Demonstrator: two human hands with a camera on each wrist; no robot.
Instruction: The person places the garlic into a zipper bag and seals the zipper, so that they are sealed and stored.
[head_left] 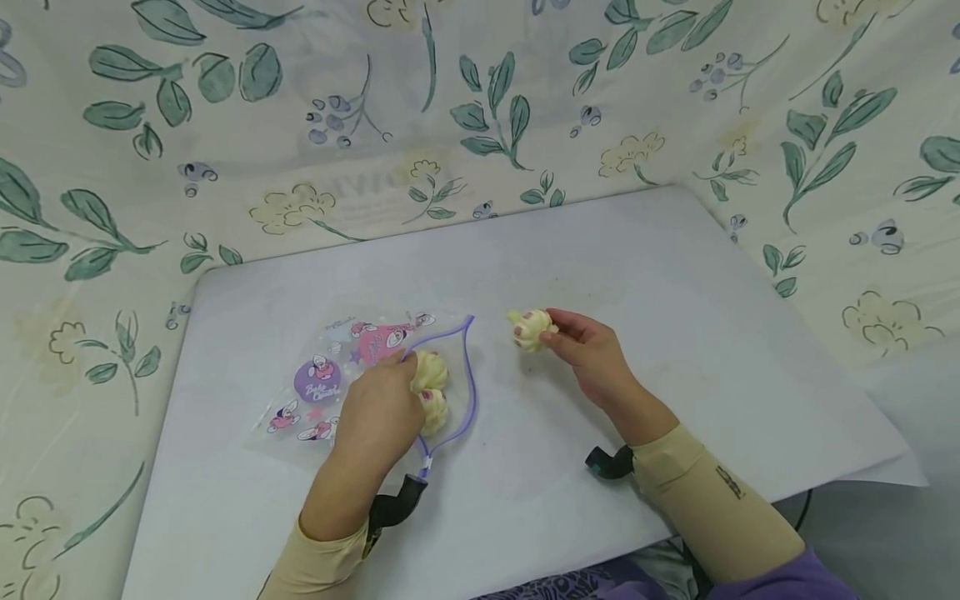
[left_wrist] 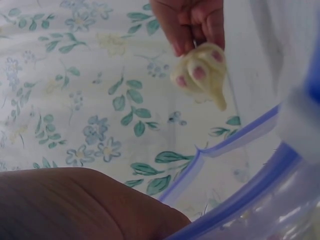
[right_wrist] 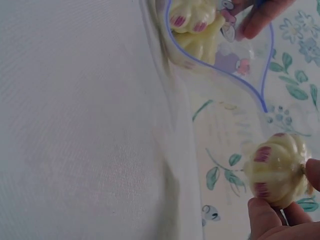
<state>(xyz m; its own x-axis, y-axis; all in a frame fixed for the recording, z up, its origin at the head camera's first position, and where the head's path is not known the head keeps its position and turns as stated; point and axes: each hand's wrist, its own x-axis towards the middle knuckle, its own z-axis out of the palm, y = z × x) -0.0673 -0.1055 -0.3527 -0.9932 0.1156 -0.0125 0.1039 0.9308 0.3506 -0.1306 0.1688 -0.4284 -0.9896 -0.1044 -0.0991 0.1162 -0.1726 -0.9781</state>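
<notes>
My right hand (head_left: 596, 358) holds a pale yellow garlic bulb (head_left: 531, 330) with pinkish patches between thumb and fingertips, above the table and right of a clear zip bag (head_left: 318, 380). That bag has a purple zip edge and cartoon prints. Its mouth gapes toward the right, and my left hand (head_left: 378, 412) grips it by the edge, fingertips partly hidden. Inside lie two garlic bulbs (right_wrist: 192, 17) of the same sort. In the left wrist view the held garlic bulb (left_wrist: 200, 72) shows its stem pointing down, beyond the bag's purple edge (left_wrist: 240, 187).
A white table (head_left: 525, 467) lies under both hands. Behind it hangs a cloth (head_left: 420, 125) printed with leaves and flowers. Black curved wrist mounts (head_left: 609, 462) stick out near both sleeves.
</notes>
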